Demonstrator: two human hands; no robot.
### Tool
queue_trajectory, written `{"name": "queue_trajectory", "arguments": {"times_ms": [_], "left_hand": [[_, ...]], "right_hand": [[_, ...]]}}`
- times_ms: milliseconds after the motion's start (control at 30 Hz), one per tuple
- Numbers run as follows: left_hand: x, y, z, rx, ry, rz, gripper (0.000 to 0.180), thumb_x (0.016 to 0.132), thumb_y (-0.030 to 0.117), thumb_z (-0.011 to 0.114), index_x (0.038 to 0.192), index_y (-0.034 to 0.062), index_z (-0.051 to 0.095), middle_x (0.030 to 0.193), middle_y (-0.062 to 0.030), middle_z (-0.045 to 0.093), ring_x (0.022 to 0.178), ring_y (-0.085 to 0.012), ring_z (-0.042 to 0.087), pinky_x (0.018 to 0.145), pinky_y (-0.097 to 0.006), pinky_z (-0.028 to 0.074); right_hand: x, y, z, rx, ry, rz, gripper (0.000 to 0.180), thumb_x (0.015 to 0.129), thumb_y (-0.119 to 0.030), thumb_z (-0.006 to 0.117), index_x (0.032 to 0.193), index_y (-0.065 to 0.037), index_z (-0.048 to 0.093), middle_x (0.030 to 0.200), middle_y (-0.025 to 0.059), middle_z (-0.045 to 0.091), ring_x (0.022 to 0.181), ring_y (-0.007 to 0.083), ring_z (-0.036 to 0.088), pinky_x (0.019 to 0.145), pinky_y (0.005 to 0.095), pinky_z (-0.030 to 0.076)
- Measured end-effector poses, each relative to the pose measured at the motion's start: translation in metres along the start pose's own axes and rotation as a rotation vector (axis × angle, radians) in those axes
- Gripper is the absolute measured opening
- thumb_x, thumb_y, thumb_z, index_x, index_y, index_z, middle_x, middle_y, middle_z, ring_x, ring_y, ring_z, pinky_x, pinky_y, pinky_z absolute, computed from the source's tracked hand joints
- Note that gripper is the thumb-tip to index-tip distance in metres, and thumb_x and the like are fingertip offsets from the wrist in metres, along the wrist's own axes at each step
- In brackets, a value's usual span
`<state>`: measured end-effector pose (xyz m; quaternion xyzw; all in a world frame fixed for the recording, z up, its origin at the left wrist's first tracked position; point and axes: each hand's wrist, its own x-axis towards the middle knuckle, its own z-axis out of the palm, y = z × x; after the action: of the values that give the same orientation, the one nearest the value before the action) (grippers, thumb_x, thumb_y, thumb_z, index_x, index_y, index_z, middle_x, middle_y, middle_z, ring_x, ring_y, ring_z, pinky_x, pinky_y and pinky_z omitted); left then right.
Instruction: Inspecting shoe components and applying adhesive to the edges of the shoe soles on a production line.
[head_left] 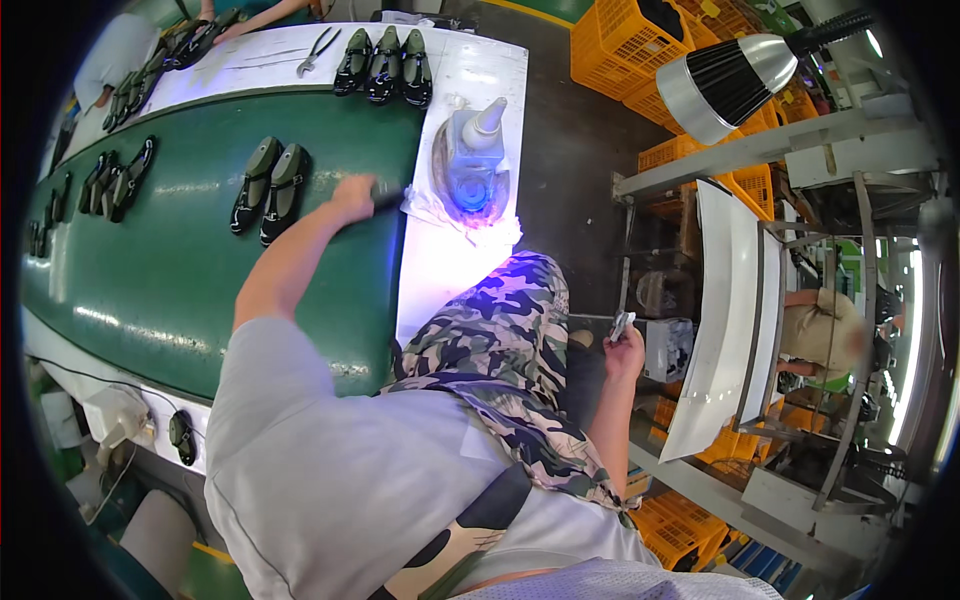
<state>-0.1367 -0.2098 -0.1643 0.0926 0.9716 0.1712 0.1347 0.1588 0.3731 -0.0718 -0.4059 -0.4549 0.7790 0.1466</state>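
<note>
My left hand (352, 199) reaches over the green conveyor belt (340, 270), fingers wrapped around a dark, elongated object (388, 198) whose kind I cannot make out. The object's far end comes to the belt's right edge, by a white cloth or paper (430, 208). Just left of this hand a pair of glossy black strapped shoes (270, 190) with green insides stands on the belt. Away from the belt, to the right, my right hand (625, 355) is raised and pinches a small grey-white object (621, 325), too small to name.
A white nozzle bottle (484, 130) stands by a bluish container (474, 185) on the white table edge (505, 60). More black shoes (383, 66) and pincers (318, 50) lie beyond. A metal lamp (715, 88) hangs at right, near orange crates (625, 45). Another person's hand (228, 30) works far left.
</note>
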Motion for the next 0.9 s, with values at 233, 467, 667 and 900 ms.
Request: {"name": "queue_trajectory", "arguments": {"times_ms": [233,467,667,900], "left_hand": [[-0.153,-0.028,-0.032,0.406,-0.22,0.92,0.052,0.063,0.011,0.072,0.114,0.0091,0.065,0.129,-0.021,0.058,0.12,-0.0403,0.055,0.103,-0.044,0.044],[-0.15,-0.008,0.011,-0.342,-0.066,-0.454,0.099,0.056,0.047,0.089,0.129,-0.0078,0.051,0.132,-0.0296,0.054,0.123,-0.0398,0.055,0.105,-0.038,0.044],[-0.108,-0.03,-0.002,-0.545,-0.511,-0.699,0.056,0.067,0.022,0.086,0.112,-0.0055,0.065,0.102,-0.0188,0.071,0.091,-0.0319,0.071,0.084,-0.043,0.057],[-0.117,0.046,-0.016,-1.893,-0.474,-0.158,0.051,0.079,0.007,0.071,0.128,0.0025,0.054,0.118,-0.0102,0.065,0.111,-0.028,0.062,0.104,-0.046,0.045]], "right_hand": [[0.018,0.024,0.044,-0.027,-0.049,0.072,0.011,0.088,-0.016,0.069,0.094,-0.011,0.061,0.083,0.0048,0.064,0.073,0.0206,0.061,0.059,0.0392,0.047],[0.025,0.025,0.075,-0.084,-0.112,0.093,0.013,0.091,-0.023,0.066,0.098,-0.012,0.062,0.084,0.0046,0.065,0.077,0.0206,0.062,0.065,0.0372,0.047],[0.022,0.016,0.086,-0.14,0.016,0.063,0.016,0.087,-0.023,0.073,0.091,-0.014,0.06,0.077,0.001,0.063,0.065,0.0154,0.06,0.055,0.0313,0.046],[0.029,0.022,0.071,-0.144,0.071,-0.009,0.017,0.079,-0.008,0.075,0.086,-0.009,0.059,0.072,0.001,0.061,0.057,0.0123,0.056,0.046,0.0266,0.041]]}}
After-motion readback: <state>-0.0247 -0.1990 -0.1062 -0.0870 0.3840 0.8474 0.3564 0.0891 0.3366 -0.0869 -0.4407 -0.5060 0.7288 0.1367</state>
